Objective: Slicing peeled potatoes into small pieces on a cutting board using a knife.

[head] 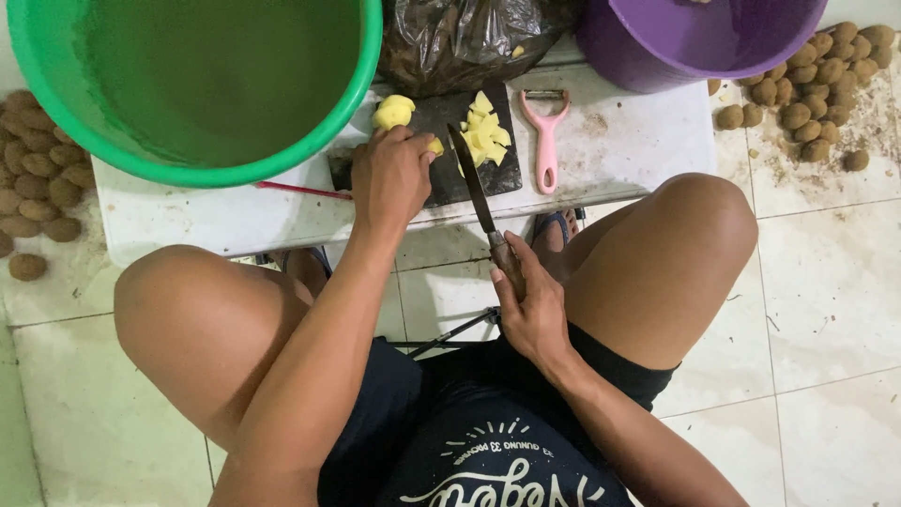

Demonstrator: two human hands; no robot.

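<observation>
Here, the left hand pins a smooth peeled potato on the dark cutting board; the right hand grips a slim knife beside pale chunks.

The left arm extends forward from the lower frame, forearm nearly straight, wrist slightly flexed downward. The left hand is palm-down with fingers curled and fingertips pressed down at the far end. The right arm enters from the lower right, elbow bent, forearm angled inward toward the body's centre line. The right hand sits between the bare, bent knees, fingers wrapped closed in a fist grip, thumb lying along the top.
</observation>
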